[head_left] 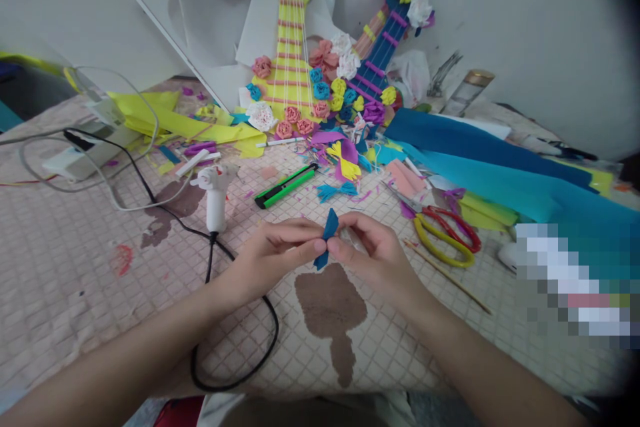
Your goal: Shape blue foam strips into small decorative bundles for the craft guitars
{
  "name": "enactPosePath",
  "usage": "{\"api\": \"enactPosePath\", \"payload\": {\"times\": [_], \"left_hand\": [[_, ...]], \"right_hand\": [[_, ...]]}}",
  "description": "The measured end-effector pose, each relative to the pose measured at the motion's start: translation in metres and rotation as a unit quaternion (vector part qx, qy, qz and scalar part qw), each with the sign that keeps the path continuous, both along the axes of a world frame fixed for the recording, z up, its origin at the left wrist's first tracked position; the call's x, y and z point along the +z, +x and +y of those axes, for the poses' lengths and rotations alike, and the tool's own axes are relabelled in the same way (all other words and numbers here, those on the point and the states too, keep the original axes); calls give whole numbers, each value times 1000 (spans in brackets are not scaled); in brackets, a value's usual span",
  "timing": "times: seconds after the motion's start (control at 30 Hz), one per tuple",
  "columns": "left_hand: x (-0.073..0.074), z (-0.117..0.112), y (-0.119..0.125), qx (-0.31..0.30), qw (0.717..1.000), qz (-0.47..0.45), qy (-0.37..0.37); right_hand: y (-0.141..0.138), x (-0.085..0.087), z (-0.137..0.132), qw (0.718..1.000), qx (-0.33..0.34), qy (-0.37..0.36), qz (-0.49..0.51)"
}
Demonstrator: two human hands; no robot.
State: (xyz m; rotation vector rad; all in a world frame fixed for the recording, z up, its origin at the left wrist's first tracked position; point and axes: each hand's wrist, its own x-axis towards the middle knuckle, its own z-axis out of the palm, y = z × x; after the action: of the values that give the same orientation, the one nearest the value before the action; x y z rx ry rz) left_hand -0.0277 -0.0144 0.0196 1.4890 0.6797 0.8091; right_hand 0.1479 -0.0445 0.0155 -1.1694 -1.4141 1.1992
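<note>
Between both hands, above the quilted table cover, is a small folded strip of dark blue crepe paper [331, 221], held nearly upright and tilted a little. My left hand [287, 247] pinches it from the left between thumb and fingers. From the right, the thumb and fingers of my right hand [367, 247] close on the same strip. Just beyond them lie a light blue bundle of fringed paper [337, 191] and a yellow paper bow [345, 160]. A green utility knife [287, 185] rests behind my left hand.
A white hot glue gun [216, 203] stands at left, its black cord looping near my left forearm. Scissors with red and yellow handles [445, 237] and a thin stick [450, 278] lie at right. Behind are a yellow paper guitar [290, 53], a blue one [379, 73] and blue paper sheets [475, 147].
</note>
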Motion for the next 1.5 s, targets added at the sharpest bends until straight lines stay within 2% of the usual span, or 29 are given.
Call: {"api": "enactPosePath", "payload": {"times": [0.1,0.37,0.83,1.23,1.5], "left_hand": [[2,-1,1,2,1000,0,30],[-2,-2,3,31,999,-20,2],[-3,-2,2,3,996,19,92],[-9,-4,1,31,994,17,102],[-11,-4,5,67,997,-24,25]], "right_hand": [[0,1,0,1000,-2,2,-6],[0,0,0,1000,3,2,-3],[0,-2,1,1000,-7,18,-4],[-1,-3,2,1000,-16,12,-4],[-1,-5,2,999,-16,42,-3]]}}
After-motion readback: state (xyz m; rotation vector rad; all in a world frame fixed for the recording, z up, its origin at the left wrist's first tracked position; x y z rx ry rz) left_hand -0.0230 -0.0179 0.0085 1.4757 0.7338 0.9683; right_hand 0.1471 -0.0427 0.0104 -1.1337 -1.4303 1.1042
